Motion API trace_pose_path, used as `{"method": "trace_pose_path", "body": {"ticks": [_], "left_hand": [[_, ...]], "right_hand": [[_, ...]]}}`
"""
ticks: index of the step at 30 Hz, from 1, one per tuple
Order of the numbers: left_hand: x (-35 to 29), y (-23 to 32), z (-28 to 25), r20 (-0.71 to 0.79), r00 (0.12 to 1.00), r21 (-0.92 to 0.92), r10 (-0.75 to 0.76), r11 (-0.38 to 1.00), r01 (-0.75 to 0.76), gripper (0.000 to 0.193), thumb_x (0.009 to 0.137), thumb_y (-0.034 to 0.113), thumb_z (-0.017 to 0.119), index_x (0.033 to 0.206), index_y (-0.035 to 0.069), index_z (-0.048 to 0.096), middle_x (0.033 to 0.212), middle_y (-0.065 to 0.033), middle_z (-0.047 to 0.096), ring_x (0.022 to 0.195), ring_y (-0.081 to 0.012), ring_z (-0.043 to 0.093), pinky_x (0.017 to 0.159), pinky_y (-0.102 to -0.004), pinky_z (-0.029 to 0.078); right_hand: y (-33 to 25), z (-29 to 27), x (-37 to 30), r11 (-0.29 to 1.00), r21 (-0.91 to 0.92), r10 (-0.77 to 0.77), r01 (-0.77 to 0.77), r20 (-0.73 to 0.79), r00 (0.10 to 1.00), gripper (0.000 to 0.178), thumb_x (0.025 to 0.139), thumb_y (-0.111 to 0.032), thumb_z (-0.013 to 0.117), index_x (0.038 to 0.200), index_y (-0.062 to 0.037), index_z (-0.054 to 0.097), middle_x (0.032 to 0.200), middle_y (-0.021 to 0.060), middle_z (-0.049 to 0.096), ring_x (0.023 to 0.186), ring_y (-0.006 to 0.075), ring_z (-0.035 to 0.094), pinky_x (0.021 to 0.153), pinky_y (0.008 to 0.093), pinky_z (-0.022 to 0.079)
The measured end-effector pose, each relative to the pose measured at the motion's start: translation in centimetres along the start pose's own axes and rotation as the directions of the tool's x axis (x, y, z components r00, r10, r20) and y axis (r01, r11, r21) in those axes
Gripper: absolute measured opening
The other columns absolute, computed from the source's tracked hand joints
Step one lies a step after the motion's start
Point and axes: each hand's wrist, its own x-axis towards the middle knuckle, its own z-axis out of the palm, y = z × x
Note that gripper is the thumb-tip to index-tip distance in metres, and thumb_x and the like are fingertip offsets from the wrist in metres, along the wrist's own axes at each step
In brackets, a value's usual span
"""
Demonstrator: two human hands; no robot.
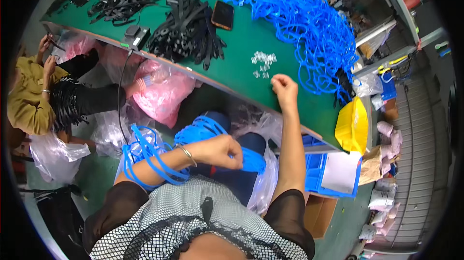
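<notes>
My left hand (220, 151) is down in my lap, fingers curled tight around a blue strap (249, 158), a flat, rubbery loop with a smooth matte skin. More of these blue straps (145, 156) hang looped over my left forearm, bending in soft arcs, and a thin metal bangle (186, 153) sits at my wrist. My right hand (284, 88) rests on the near edge of the green table (241, 42), clenched into a loose fist; I cannot tell whether it pinches anything. Just beyond it lies a small scatter of clear plastic bits (262, 61), glassy and knobbly. To the right a big tangled heap of blue loops (309, 23) spills across the felt-like tabletop. Black straps (188, 32) lie fanned in a pile further left, with a dark phone (223, 14) beside them. Under the table edge sit crinkled bags of pink pieces (162, 90), and a yellow bin (353, 124) hangs at the table's right end. Another person (34, 95) sits well apart to my left, holding black straps.
</notes>
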Motion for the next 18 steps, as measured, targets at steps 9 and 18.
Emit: {"method": "trace_pose_path", "body": {"ticks": [9, 18], "left_hand": [[-0.2, -0.4, -0.9, -0.108, 0.994, -0.026, -0.006, 1.000, 0.003, 0.011, 0.074, 0.011, 0.068, 0.074, 0.000, 0.067, 0.071, -0.0041, 0.061, 0.071, -0.0119, 0.057, 0.064, -0.0258, 0.044], [-0.5, 0.7, -1.6, -0.180, 0.982, 0.044, -0.061, 0.997, 0.070, 0.019, 0.073, 0.015, 0.068, 0.076, -0.003, 0.066, 0.073, -0.0085, 0.062, 0.070, -0.0144, 0.059, 0.065, -0.0274, 0.046]], "right_hand": [[-6.1, -0.3, -9.5, 0.725, 0.635, 0.188, -0.269, 0.194, 0.963, 0.019, 0.085, -0.003, 0.061, 0.104, 0.0004, 0.061, 0.086, 0.0043, 0.061, 0.071, 0.0100, 0.060, 0.063, 0.0204, 0.049], [-10.1, 1.1, -19.5, 0.855, 0.450, 0.075, -0.257, 0.383, 0.921, 0.014, 0.082, -0.001, 0.061, 0.096, 0.0008, 0.060, 0.090, 0.0037, 0.060, 0.084, 0.0117, 0.058, 0.079, 0.0244, 0.045]]}}
